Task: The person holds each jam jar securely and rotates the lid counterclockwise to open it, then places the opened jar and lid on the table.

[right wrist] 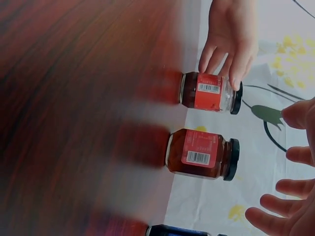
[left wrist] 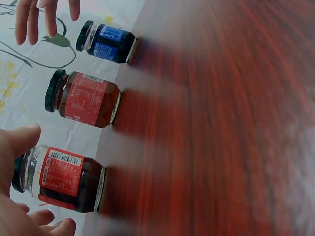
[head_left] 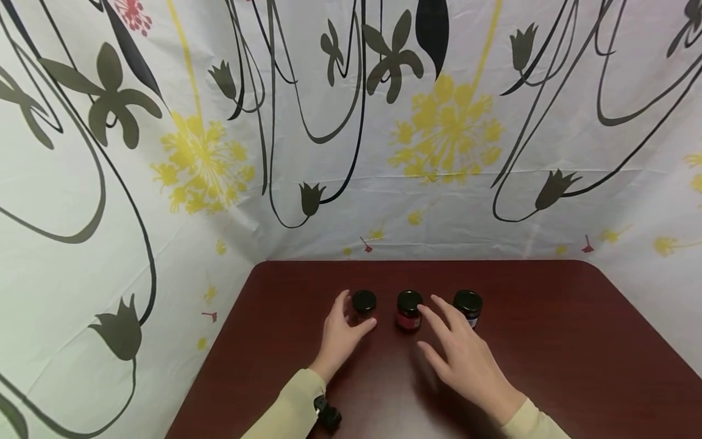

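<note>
Three glass jars with dark lids stand upright in a row on the table. My left hand is around the left jar, which has a red label, thumb on the near side and fingers at its far left. The thumb lies close to the jar's neck; contact is unclear. Beside it stands the middle jar, with a paler red label. My right hand hovers with spread fingers, holding nothing, between the middle jar and the right jar, which has a blue label. In the head view this hand partly covers the right jar.
The dark red-brown table has a glossy wood-grain top with rounded far corners. A white cloth with flower prints hangs behind it and at the sides. A black strap device sits at the left wrist.
</note>
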`<state>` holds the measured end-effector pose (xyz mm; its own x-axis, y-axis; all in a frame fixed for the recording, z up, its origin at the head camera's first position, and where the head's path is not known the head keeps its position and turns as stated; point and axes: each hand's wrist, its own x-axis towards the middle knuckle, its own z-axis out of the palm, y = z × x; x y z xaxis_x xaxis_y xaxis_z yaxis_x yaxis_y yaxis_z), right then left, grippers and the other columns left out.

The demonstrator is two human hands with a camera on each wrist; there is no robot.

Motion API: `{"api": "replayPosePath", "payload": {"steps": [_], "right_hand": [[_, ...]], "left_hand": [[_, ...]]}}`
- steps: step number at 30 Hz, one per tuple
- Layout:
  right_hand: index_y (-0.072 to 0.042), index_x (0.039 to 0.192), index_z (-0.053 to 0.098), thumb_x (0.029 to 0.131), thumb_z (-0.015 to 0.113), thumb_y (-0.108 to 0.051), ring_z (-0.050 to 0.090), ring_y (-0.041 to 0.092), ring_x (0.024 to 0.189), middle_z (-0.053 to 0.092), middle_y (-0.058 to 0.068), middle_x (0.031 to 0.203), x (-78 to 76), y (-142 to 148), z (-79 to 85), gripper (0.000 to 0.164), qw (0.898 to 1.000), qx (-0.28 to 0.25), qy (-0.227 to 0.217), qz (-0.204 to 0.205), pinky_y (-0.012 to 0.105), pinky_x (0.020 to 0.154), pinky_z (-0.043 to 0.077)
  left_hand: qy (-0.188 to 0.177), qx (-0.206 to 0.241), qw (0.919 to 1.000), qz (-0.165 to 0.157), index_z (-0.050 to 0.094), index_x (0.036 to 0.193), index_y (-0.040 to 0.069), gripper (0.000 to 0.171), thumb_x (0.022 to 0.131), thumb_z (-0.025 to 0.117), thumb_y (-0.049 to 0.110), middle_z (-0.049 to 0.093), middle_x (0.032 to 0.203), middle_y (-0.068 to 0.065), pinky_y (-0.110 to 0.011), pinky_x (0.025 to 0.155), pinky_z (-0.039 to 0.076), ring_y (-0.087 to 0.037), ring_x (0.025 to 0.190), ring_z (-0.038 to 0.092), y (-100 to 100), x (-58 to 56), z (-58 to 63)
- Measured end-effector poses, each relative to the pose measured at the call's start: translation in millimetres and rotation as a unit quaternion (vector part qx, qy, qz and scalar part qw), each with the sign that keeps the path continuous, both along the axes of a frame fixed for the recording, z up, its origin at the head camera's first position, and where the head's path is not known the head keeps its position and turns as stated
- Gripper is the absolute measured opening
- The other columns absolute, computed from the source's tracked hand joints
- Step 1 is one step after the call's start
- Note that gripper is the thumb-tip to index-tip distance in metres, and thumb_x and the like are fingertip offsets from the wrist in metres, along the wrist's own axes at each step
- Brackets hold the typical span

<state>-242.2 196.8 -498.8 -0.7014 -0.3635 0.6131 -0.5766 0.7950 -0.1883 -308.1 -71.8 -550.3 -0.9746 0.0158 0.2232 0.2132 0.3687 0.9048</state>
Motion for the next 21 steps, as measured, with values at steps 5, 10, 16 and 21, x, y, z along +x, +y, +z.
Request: {"api": "replayPosePath", "payload": {"steps": [5, 10, 16, 21], "right_hand": [[-0.021, 0.152, 0.046, 0.089, 0.075, -0.035, 0.047, 0.029, 0.132, 0.035, 0.01, 0.158, -1.9, -3.0, -0.7, 0.07, 1.0, 0.012, -0.006, 0.005, 0.039, 0.062, 0.056], [-0.02, 0.151, 0.047, 0.089, 0.075, -0.035, 0.046, 0.028, 0.132, 0.036, 0.012, 0.157, -2.1, -4.6, -1.3, 0.07, 1.0, 0.016, -0.015, 0.006, 0.038, 0.065, 0.056], [-0.018, 0.151, 0.047, 0.088, 0.075, -0.036, 0.047, 0.029, 0.132, 0.039, 0.016, 0.154, -1.9, -5.0, -3.3, 0.07, 1.0, 0.022, -0.015, 0.008, 0.039, 0.065, 0.057], [-0.017, 0.15, 0.048, 0.089, 0.073, -0.037, 0.047, 0.029, 0.132, 0.04, 0.015, 0.154, -2.0, -6.9, -8.8, 0.069, 0.999, 0.037, -0.019, 0.017, 0.044, 0.072, 0.057]], "left_hand": [[-0.016, 0.014, 0.9998, -0.005, 0.036, 0.154, 0.017, 0.09, 0.082, 0.083, 0.042, 0.051, 0.148, -0.008, -0.045, 0.101, 0.047, -0.025, 0.132, 0.052, 2.1, -4.7, -3.7], [-0.011, -0.007, 0.9999, -0.002, 0.043, 0.15, 0.022, 0.083, 0.081, 0.084, 0.043, 0.058, 0.138, 0.001, -0.045, 0.099, 0.049, -0.019, 0.125, 0.057, 5.6, -8.2, -6.0], [0.002, -0.026, 0.9997, 0.005, 0.048, 0.146, 0.025, 0.078, 0.08, 0.085, 0.041, 0.063, 0.127, 0.007, -0.047, 0.098, 0.048, -0.014, 0.117, 0.059, 6.2, -7.9, -8.8], [-0.003, -0.021, 0.9997, -0.006, 0.048, 0.147, 0.023, 0.078, 0.081, 0.085, 0.041, 0.064, 0.128, 0.004, -0.047, 0.098, 0.048, -0.016, 0.119, 0.059, 3.4, -8.3, -12.5]]}}
